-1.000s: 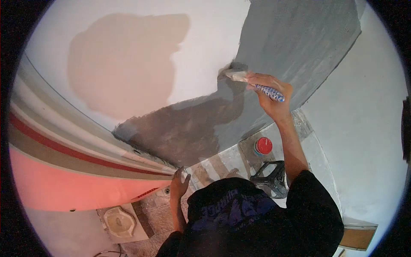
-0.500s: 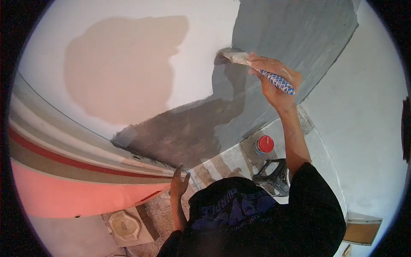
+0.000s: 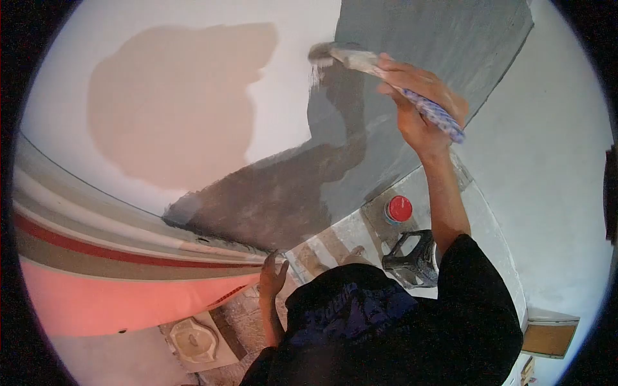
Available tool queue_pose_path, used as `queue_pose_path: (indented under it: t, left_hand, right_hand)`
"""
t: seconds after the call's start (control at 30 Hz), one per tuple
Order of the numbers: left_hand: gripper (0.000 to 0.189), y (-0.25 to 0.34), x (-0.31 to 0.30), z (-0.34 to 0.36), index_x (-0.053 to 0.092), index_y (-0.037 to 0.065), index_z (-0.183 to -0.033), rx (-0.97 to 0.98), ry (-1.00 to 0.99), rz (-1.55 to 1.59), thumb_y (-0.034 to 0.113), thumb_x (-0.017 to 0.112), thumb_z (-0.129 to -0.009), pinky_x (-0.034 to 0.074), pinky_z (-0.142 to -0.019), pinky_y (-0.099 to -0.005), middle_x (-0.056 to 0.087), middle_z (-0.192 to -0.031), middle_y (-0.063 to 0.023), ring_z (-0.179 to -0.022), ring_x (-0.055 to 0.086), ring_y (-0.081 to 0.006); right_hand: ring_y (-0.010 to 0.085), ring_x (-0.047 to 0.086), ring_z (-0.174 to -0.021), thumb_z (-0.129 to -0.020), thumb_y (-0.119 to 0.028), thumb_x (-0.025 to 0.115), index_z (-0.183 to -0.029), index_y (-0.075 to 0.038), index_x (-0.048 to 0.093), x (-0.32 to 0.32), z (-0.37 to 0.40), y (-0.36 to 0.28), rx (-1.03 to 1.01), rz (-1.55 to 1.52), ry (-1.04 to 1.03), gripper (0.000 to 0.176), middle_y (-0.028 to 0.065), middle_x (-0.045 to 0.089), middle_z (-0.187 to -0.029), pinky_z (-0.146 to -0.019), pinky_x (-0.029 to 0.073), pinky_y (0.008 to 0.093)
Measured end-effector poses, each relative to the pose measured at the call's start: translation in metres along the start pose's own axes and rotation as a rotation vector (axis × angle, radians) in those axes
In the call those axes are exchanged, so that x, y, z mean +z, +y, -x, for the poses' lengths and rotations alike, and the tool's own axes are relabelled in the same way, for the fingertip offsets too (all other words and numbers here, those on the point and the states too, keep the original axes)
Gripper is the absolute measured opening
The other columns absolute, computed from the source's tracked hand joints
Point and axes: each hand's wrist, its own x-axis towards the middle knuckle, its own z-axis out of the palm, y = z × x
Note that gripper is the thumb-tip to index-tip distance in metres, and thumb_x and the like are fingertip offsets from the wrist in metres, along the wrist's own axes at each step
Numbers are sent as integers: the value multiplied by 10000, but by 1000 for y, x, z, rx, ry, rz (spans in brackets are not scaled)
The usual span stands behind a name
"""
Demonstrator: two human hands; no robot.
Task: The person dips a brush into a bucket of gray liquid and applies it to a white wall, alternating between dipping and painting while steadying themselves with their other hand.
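Observation:
In the head view, my right hand [image 3: 428, 103] is closed around a paintbrush [image 3: 360, 61] with a blue-and-white patterned handle. The bristles press against the wall, where grey paint [image 3: 418, 58] meets a white area [image 3: 296, 109]. Thin streaks of grey show just below the bristle tips. My left hand [image 3: 273, 275] is low, near the bottom corner of the grey paint, touching the edge of the moulded trim [image 3: 129, 222]. Its thumb stands apart from the fingers, and it holds nothing that I can see.
Below the wall are a red-lidded container [image 3: 400, 209] and a dark plastic stool [image 3: 412, 260]. A basin-like fixture [image 3: 194, 340] lies at lower left, beside a pink surface [image 3: 116, 299]. A framed brown panel [image 3: 550, 338] is at lower right. Shadows fall across the wall.
My right hand has moved the brush up and slightly left along the paint's edge, leaving fresh grey streaks on the white. My left hand stays at the trim.

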Motion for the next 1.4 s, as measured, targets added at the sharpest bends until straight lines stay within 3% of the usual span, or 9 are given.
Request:
queue_pose_path:
  t: [0.43, 0.53, 0.63, 0.73, 0.83, 1.03, 1.13, 1.23, 1.4]
  left_hand:
    - [595, -18, 13, 11, 469, 34, -1423, -111, -40, 13, 352, 630, -948, 387, -1089, -480, 497, -1423, -235, -1323, 465, -402]
    - [599, -20, 14, 10, 465, 34, -1427, -100, -43, 15, 360, 625, -950, 387, -1088, -489, 497, -1418, -244, -1318, 466, -412]
    - [601, -14, 12, 7, 470, 28, -1420, -97, -34, 18, 370, 623, -951, 388, -1086, -496, 494, -1415, -256, -1315, 466, -421]
    - [599, -9, 11, 9, 473, 22, -1416, -90, -25, 45, 371, 621, -952, 388, -1084, -498, 491, -1416, -262, -1312, 467, -426]
    - [593, -11, 12, 9, 477, 21, -1415, -96, -16, 4, 364, 622, -953, 392, -1082, -494, 491, -1418, -260, -1309, 470, -425]
    - [581, -32, 23, 16, 487, 19, -1406, -50, 11, 35, 341, 633, -945, 406, -1073, -480, 524, -1387, -255, -1292, 491, -417]
    - [566, -24, 17, 15, 495, 22, -1396, -80, 18, 43, 318, 645, -938, 416, -1062, -478, 546, -1356, -258, -1275, 506, -419]
    - [551, -22, 12, 13, 500, 27, -1385, -45, 64, 34, 302, 652, -932, 425, -1045, -482, 553, -1337, -264, -1258, 514, -430]
    - [531, -22, 8, 9, 514, 28, -1361, 7, 123, -8, 304, 656, -930, 432, -1026, -488, 553, -1329, -270, -1241, 517, -447]
  right_hand:
    - [220, 738, -958, -739, 153, 684, -955, -40, 727, 11, 78, -26, 462, -59, -387, 293, 111, 754, -980, -792, 601, 297]
    - [266, 730, -984, -689, 92, 687, -1108, -84, 706, 10, 65, -7, 407, -87, -392, 455, 114, 740, -1077, -812, 588, 326]
    - [231, 740, -934, -765, 126, 703, -978, -34, 723, 7, 26, -1, 337, -148, -224, 267, 120, 753, -1009, -766, 609, 322]
    - [220, 744, -911, -740, 112, 671, -1026, -59, 735, -3, -3, 10, 117, -46, -167, 340, 114, 748, -1058, -783, 592, 316]
    - [210, 743, -900, -750, 96, 682, -1038, -62, 737, -12, -2, -12, 141, 29, -113, 333, 117, 749, -1054, -787, 591, 299]
    - [231, 729, -996, -676, 91, 684, -1037, -63, 737, -3, 70, -29, 376, -47, -350, 396, 99, 747, -1062, -832, 589, 301]
    - [269, 732, -981, -731, 85, 784, -924, -25, 718, 10, 65, -22, 358, -34, -298, 232, 125, 753, -980, -807, 602, 320]
    - [240, 725, -1012, -653, 86, 705, -1065, -77, 731, 6, 39, -11, 147, 23, -192, 444, 96, 743, -1080, -816, 599, 315]
    - [241, 739, -958, -655, 66, 748, -1071, -93, 731, 1, 20, -28, 91, 115, -114, 445, 98, 748, -1043, -743, 609, 317]
